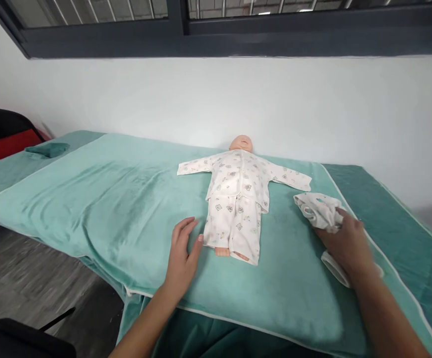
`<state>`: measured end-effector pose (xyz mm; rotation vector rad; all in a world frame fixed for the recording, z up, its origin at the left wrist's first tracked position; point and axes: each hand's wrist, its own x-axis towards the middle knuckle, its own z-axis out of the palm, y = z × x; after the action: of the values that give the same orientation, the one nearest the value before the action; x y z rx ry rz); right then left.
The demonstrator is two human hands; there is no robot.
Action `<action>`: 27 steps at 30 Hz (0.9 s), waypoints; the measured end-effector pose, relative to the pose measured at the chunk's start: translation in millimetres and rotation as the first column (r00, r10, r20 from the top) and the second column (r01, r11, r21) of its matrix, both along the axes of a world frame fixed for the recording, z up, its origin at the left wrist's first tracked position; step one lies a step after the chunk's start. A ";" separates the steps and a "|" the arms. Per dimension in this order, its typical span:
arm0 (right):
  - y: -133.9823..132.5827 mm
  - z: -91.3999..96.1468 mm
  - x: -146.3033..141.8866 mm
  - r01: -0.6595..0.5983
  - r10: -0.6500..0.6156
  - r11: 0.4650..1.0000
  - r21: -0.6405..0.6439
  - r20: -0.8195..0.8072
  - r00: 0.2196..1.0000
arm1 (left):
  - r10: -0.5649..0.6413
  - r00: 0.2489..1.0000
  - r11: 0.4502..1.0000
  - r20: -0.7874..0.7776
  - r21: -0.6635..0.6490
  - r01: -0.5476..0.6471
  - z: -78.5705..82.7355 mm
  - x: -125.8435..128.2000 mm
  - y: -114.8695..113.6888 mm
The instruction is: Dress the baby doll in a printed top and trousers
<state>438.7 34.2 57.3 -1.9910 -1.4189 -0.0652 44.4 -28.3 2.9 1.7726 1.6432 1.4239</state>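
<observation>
A baby doll (241, 143) lies on its back, its head toward the wall. It wears a white printed long-sleeved top (234, 174) with the arms spread, and matching trousers (234, 221); the feet show at the cuffs. My left hand (183, 251) hovers beside the doll's left-in-view leg, fingers apart and holding nothing. Over to the right, my right hand (346, 241) grips a bunched white printed cloth (318, 209), possibly a garment. Under that hand another folded white cloth (335, 268) lies on the bed, partly hidden by the wrist.
A light green velvet blanket (107, 199) with white piping covers the bed, over darker green cloth (390, 214). Behind it stand a white wall (144, 99) and a dark window frame (216, 42). A red and black chair (3, 136) is at far left; a black object (22, 340) sits lower left.
</observation>
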 end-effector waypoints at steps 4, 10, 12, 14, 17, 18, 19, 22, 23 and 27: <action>-2.1 -25.3 -0.4 -0.013 0.015 1.000 -0.025 0.088 0.996 | -0.100 0.993 0.995 -0.055 0.000 0.101 -5.8 7.0 -2.2; -5.7 -27.6 -1.9 -0.050 0.043 0.998 0.050 0.116 0.992 | -0.255 0.963 0.966 -0.082 0.032 0.258 -9.5 5.9 -3.9; -5.3 -29.3 -0.5 -0.042 0.035 0.998 0.056 0.117 0.992 | -0.264 0.957 0.962 -0.121 0.035 0.270 -10.5 6.9 -3.8; -4.5 -31.3 0.7 -0.022 0.016 0.999 0.050 0.120 0.993 | -0.228 0.958 0.971 -0.173 0.031 0.237 -12.0 9.7 -3.7; -3.5 -33.1 1.7 -0.006 0.001 0.999 0.036 0.122 0.992 | -0.150 0.961 0.986 -0.232 0.031 0.161 -14.1 15.0 -3.4; -3.5 -33.4 1.8 -0.002 -0.002 1.000 0.032 0.119 0.993 | -0.133 0.960 0.989 -0.247 0.030 0.144 -14.4 16.6 -3.3; -3.6 -33.6 1.9 0.002 -0.005 1.000 0.028 0.115 0.993 | -0.122 0.958 0.991 -0.260 0.027 0.134 -14.5 17.8 -3.3; -4.4 -34.3 2.1 0.012 -0.014 1.000 0.019 0.106 0.994 | -0.110 0.956 0.993 -0.273 0.016 0.119 -13.1 19.8 -3.8; -4.8 -34.5 2.2 0.008 -0.010 1.000 0.020 0.106 0.994 | -0.108 0.958 0.993 -0.267 0.016 0.116 -12.3 20.0 -4.1; -6.2 -33.7 1.2 -0.006 0.002 0.999 0.038 0.104 0.995 | -0.103 0.972 0.994 -0.213 0.013 0.108 -9.2 19.8 -5.1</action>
<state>439.9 28.0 23.6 -1.9779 -1.4762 -0.1958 64.2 -33.4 -6.3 2.0549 1.6096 1.2497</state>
